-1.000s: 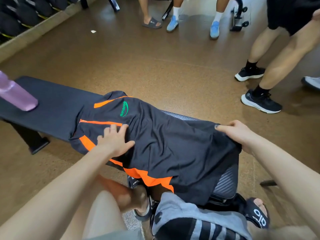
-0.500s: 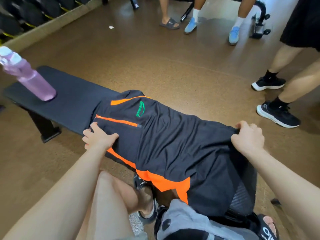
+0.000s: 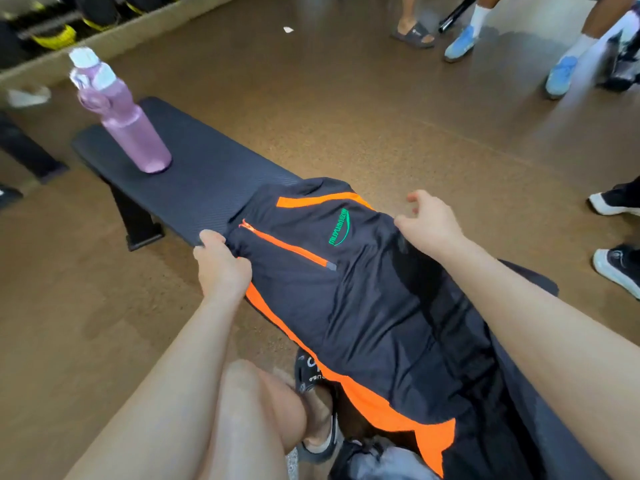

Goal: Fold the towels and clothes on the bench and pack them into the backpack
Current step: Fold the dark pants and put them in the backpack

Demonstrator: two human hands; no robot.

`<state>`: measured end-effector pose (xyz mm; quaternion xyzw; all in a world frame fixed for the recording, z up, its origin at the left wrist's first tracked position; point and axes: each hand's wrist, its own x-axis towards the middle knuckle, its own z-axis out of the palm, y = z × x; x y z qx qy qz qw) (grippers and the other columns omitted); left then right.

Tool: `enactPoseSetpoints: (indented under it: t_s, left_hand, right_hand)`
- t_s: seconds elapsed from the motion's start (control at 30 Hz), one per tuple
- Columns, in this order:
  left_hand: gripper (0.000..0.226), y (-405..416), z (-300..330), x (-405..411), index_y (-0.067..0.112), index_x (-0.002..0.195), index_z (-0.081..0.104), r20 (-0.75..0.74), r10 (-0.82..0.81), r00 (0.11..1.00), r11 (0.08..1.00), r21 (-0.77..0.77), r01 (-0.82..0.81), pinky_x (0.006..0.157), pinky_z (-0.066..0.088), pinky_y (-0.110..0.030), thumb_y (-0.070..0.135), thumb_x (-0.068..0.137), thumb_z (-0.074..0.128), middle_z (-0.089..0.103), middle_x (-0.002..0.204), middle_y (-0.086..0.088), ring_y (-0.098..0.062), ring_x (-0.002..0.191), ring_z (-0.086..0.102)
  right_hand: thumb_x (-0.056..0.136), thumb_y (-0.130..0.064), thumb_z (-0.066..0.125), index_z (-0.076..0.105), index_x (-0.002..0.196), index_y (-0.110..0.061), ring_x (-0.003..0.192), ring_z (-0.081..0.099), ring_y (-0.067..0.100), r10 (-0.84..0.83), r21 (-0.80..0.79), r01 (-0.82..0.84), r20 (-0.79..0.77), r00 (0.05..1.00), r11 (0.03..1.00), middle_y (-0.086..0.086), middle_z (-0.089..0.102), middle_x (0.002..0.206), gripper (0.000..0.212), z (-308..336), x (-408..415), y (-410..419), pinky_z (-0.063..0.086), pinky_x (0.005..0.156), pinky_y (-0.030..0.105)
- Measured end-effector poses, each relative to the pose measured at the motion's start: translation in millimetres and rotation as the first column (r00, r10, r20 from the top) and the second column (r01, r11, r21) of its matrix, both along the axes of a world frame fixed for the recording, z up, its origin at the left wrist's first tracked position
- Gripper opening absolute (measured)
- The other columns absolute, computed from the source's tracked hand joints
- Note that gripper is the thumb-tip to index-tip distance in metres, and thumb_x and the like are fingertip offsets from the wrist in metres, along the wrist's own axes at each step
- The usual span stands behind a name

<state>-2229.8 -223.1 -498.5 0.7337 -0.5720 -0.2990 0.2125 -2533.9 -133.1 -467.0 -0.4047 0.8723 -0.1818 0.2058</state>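
Black shorts (image 3: 363, 306) with orange stripes lie spread on the dark counter (image 3: 194, 174), and they are the landmark for all else. They cover the near end of the counter, and their near edge hangs off it toward your knee.

Your left hand (image 3: 221, 268) is at the left near corner of the shorts, by the orange zip. Its grip is curled tight and pinches the black cloth at that edge, right where the shorts meet the bare counter. The shorts run away from this hand to the right.

Your right hand (image 3: 429, 226) is over the far right side of the shorts, just past the green logo. Its fingers are loosely spread and a bit bent. The heel of the hand seems to touch the cloth, but you cannot tell for sure. The fingers hold nothing. The shorts lie under this hand and toward you.

A pink bottle (image 3: 128, 126) with a white cap stands on the counter, well to the left of the shorts and apart from them. A grey and black bag (image 3: 384, 460) sits on the floor just below the near edge of the shorts. Beyond the shorts, other people's feet in shoes (image 3: 561, 76) stand on the brown floor (image 3: 346, 98).
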Motion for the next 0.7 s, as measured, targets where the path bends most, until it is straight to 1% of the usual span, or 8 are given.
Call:
enactPoseSetpoints:
  t_s: [0.1,0.23,0.3,0.4,0.43,0.5,0.6,0.7]
  left_hand:
    - [0.042,-8,3,-9,0.009,0.119,0.047,0.000,-0.079,0.997,0.988,-0.136,0.078,0.077,0.032,-0.030,-0.013,0.083,0.044,0.044,0.121,-0.013,-0.024,0.087,0.038]
    - [0.041,-24,-4,1,0.007,0.116,0.052,0.061,-0.047,0.997,0.964,-0.257,0.061,0.072,0.025,-0.027,-0.014,0.083,0.041,0.047,0.120,-0.015,-0.021,0.085,0.035]
    - [0.042,-33,-9,9,0.008,0.118,0.054,0.106,-0.018,0.994,0.964,-0.261,0.045,0.075,0.028,-0.028,-0.014,0.084,0.040,0.047,0.123,-0.016,-0.028,0.090,0.043]
    - [0.045,-41,-13,14,0.008,0.124,0.055,0.171,-0.027,0.985,0.960,-0.269,0.074,0.080,0.030,-0.029,-0.013,0.087,0.041,0.049,0.127,-0.016,-0.035,0.109,0.051]
    - [0.045,-44,-15,14,0.008,0.126,0.055,0.179,-0.025,0.984,0.957,-0.279,0.075,0.081,0.031,-0.030,-0.012,0.089,0.041,0.050,0.129,-0.016,-0.035,0.113,0.051]
    - [0.046,-48,-15,16,0.008,0.130,0.054,0.158,0.002,0.987,0.951,-0.307,0.047,0.089,0.035,-0.032,-0.011,0.090,0.041,0.050,0.134,-0.015,-0.033,0.119,0.050]
    - [0.057,-51,-14,13,0.004,0.146,0.040,0.106,0.038,0.994,0.954,-0.299,-0.005,0.108,0.034,-0.040,-0.007,0.090,0.044,0.038,0.149,-0.019,-0.037,0.133,0.042]
    - [0.075,-43,-11,-5,0.008,0.157,0.019,0.284,-0.035,0.958,0.976,-0.197,0.093,0.120,0.020,-0.052,0.013,0.092,0.057,0.014,0.162,-0.026,-0.043,0.146,0.023]
  right_hand:
    - [0.097,-0.039,0.058,0.042,0.149,-0.023,0.130,0.052,0.028,0.098,-0.025,-0.094,0.246,0.964,0.995,0.005,0.058,0.138,0.057,-9,21,-43,0.039,0.101,0.032]
    - [0.099,-0.048,0.052,0.029,0.156,-0.019,0.144,0.037,0.030,0.051,0.008,-0.058,0.352,0.935,0.998,0.008,0.040,0.157,0.068,-29,26,-88,0.030,0.113,0.035]
    - [0.097,-0.052,0.054,0.034,0.155,-0.017,0.143,0.039,0.030,-0.010,0.064,-0.017,0.395,0.918,0.998,0.008,0.041,0.156,0.071,-39,21,-104,0.032,0.113,0.037]
    - [0.087,-0.035,0.070,0.069,0.107,-0.014,0.098,0.058,0.024,-0.005,0.014,-0.001,0.415,0.910,1.000,0.007,0.064,0.101,0.029,-47,15,-120,0.044,0.082,0.031]
    - [0.083,-0.024,0.073,0.068,0.093,-0.016,0.086,0.056,0.020,0.001,-0.053,0.022,0.400,0.917,0.998,0.004,0.062,0.086,0.014,-46,13,-125,0.043,0.073,0.028]
    - [0.078,-0.011,0.072,0.063,0.086,-0.019,0.079,0.052,0.016,0.004,-0.230,0.088,0.375,0.927,0.969,-0.002,0.057,0.077,0.015,-40,15,-136,0.040,0.065,0.026]
    - [0.078,-0.022,0.072,0.060,0.108,-0.023,0.097,0.059,0.019,0.134,-0.340,-0.049,0.231,0.964,0.939,0.000,0.062,0.102,0.032,-30,31,-141,0.042,0.078,0.027]
    - [0.084,-0.051,0.067,0.038,0.145,-0.026,0.134,0.041,0.033,0.224,-0.016,-0.225,-0.031,0.974,0.974,0.011,0.046,0.138,0.072,-35,36,-124,0.038,0.107,0.044]
